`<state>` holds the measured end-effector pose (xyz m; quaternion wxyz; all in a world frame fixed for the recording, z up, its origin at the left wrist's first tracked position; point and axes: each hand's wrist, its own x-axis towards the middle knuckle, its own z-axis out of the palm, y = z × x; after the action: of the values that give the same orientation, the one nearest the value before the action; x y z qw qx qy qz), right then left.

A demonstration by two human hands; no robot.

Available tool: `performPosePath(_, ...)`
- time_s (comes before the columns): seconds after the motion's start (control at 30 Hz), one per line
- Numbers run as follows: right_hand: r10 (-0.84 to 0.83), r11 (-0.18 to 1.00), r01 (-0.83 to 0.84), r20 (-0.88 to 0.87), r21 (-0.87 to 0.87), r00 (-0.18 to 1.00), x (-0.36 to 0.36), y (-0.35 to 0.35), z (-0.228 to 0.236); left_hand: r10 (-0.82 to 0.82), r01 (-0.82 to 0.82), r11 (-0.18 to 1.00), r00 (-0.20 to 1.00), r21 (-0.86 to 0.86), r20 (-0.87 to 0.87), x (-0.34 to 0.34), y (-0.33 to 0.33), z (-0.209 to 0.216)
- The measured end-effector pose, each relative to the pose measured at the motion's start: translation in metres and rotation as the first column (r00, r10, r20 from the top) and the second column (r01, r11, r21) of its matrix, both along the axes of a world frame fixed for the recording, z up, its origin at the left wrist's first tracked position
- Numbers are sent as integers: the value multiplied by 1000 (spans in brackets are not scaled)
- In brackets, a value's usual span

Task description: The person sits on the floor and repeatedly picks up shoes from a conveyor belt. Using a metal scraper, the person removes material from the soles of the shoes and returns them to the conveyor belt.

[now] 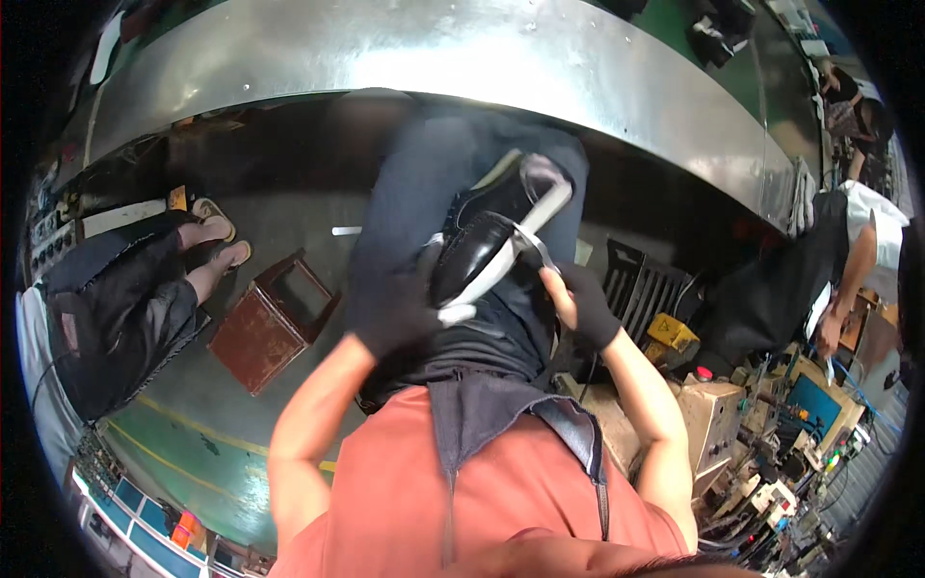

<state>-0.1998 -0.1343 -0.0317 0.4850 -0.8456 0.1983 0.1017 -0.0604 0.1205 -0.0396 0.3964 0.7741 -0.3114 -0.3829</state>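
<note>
A glossy black shoe (pixel 474 252) with a white sole edge lies tilted across my lap, over dark trousers. My left hand (pixel 409 301), in a dark glove with pale fingertips, is closed around the shoe's lower left end. On the shoe's other side, my right hand (pixel 583 301), in a dark glove with bare fingertips, pinches a thin, pale, curved piece (pixel 537 248). That piece reaches to the shoe's white edge; whether it is a strip or a tool cannot be made out.
A long metal bench (pixel 453 48) crosses in front of my knees. On the left stand a brown stool (pixel 265 328) and a seated person's legs (pixel 207 236). To the right are a black slatted seat (pixel 641 289), a yellow box (pixel 672 332), machinery (pixel 713 419) and another person's arm (pixel 853 275).
</note>
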Motion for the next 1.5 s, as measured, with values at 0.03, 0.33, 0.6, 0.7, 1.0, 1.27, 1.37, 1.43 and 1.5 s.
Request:
performPosePath(0.03,-2,1000,2,-3,17,1000,-4,-4,13,-80,83,997,961,-2,264,16,18,9)
performPosePath(0.33,-158,916,244,-274,319,949,-14,1,65,351,-322,881,936,-348,22,11,-69,-54)
performPosePath(0.6,499,838,-539,-284,-83,819,52,-15,63,113,-116,925,993,-361,-29,-25,-49,-63)
performPosePath(0.7,505,516,-645,-408,-565,761,58,31,85,128,-135,933,991,-333,-42,-24,-49,-59)
performPosePath(1.0,664,644,-721,-280,-256,693,74,-44,19,312,-291,887,950,-360,2,-18,-77,-99)
performPosePath(1.27,651,517,-785,-439,-341,619,100,5,86,471,-510,770,860,-384,-198,-13,-85,-80)
performPosePath(1.37,840,465,-789,-84,-401,537,90,40,87,199,-419,874,768,-244,-608,4,-25,-186)
performPosePath(1.43,769,639,-713,229,-289,596,63,4,39,212,-527,840,540,-131,-815,13,-79,-51)
performPosePath(1.5,492,867,-498,-142,-7,859,52,-15,32,119,-553,821,409,-142,-905,19,-76,-56)
